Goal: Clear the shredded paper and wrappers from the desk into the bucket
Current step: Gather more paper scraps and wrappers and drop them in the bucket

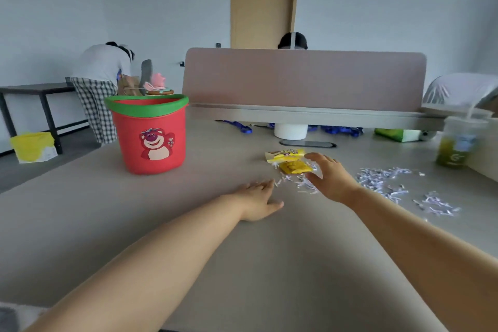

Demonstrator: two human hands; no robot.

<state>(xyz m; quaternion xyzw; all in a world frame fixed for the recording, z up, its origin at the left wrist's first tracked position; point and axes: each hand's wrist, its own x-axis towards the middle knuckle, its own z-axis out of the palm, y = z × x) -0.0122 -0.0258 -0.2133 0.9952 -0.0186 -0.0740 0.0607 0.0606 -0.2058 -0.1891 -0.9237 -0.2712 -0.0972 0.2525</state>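
Observation:
A red bucket [151, 137] with a green rim and a bear picture stands upright on the desk at the left. Two yellow wrappers [289, 160] lie in the middle of the desk among a small heap of shredded paper [301, 183]. More shredded paper [388, 179] is strewn to the right. My right hand [330, 175] hovers open over the small heap, fingers spread, right next to the wrappers. My left hand [258, 201] rests flat and open on the desk, its fingertips at the heap's left edge. Neither hand holds anything.
A pink divider panel [301, 75] closes off the far desk edge. A white round base [291, 131] and a flat dark object [307, 143] lie behind the wrappers. A greenish cup [455, 143] stands at the right. Two persons are in the background.

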